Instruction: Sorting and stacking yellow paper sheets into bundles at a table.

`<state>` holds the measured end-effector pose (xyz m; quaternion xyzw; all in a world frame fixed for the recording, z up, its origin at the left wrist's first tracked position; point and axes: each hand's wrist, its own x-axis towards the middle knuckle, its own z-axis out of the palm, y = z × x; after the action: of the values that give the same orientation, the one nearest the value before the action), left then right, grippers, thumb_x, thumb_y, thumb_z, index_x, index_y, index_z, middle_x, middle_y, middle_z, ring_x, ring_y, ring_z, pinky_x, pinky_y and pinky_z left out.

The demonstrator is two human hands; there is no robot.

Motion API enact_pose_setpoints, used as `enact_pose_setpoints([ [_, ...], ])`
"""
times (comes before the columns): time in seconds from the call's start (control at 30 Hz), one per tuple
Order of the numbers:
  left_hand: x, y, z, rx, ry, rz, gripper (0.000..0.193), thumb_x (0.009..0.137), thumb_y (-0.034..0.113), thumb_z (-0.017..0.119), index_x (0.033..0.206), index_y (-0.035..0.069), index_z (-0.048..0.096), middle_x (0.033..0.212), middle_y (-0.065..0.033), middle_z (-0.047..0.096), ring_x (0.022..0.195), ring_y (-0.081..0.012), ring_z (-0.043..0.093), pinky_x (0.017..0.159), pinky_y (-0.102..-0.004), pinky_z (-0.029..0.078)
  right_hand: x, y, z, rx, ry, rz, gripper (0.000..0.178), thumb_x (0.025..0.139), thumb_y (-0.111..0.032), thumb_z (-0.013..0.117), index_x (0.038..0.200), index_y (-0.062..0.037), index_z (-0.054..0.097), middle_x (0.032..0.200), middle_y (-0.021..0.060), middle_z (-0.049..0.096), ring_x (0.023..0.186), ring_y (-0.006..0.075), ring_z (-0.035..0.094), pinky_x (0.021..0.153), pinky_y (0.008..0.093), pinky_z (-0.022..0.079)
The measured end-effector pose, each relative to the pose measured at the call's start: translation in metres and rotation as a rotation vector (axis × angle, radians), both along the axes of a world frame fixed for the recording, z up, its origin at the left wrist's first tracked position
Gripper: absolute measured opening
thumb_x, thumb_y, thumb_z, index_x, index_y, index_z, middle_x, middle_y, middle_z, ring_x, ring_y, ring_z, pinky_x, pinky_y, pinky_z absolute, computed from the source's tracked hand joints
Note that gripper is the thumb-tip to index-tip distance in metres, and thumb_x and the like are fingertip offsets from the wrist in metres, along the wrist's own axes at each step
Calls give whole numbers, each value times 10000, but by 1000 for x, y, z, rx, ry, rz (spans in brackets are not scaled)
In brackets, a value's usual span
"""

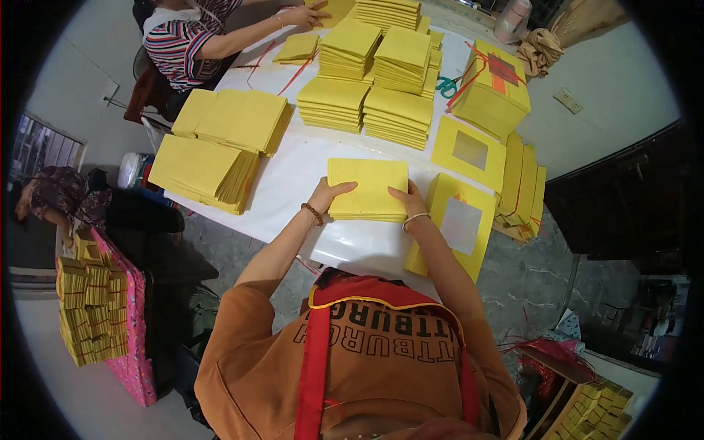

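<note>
At the near edge of the white-topped table I hold a stack of yellow paper sheets (369, 183) between both hands. My left hand (328, 195) grips its left side, thumb lying on top. From the right side my right hand (411, 201) closes on the same stack, its thumb also on the upper sheet. The other fingers of both hands are mostly hidden at the sides. Just right of my right hand lies a yellow box with a clear window (458, 224). Beyond the stack stand several neat yellow paper piles (396, 114).
More yellow piles (213, 172) lie at the table's left. Green-handled scissors (447, 88) rest beside a yellow box tied with red string (488, 103). A co-worker (187, 44) handles yellow paper at the far left. Bundles (92, 308) fill a pink-covered table (139, 345); another person bends there.
</note>
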<state>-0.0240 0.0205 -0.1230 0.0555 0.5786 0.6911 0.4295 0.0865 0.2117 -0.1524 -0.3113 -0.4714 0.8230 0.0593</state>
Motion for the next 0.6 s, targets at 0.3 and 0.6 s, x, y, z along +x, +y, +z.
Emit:
enact_pose_setpoints([
  [0.3, -30, -45, 8, 197, 480, -23, 1115, 625, 186, 811, 1398, 44, 20, 1265, -153, 399, 1178, -249, 417, 974, -385, 375, -18, -2, 52, 266, 255, 370, 1188, 646, -91, 786, 1418, -114, -117, 1400, 152, 274, 1239, 259, 357, 993, 378, 363],
  [0.6, -39, -88, -47, -303, 1189, -315, 1460, 407, 425, 883, 1392, 4, -110, 1436, -237, 178, 1316, -364, 215, 1069, -437, 175, -15, -13, -11, 1027, 255, 676, 1348, 463, -499, 823, 1419, -26, -3, 1412, 180, 252, 1306, 344, 247, 1081, 412, 143],
])
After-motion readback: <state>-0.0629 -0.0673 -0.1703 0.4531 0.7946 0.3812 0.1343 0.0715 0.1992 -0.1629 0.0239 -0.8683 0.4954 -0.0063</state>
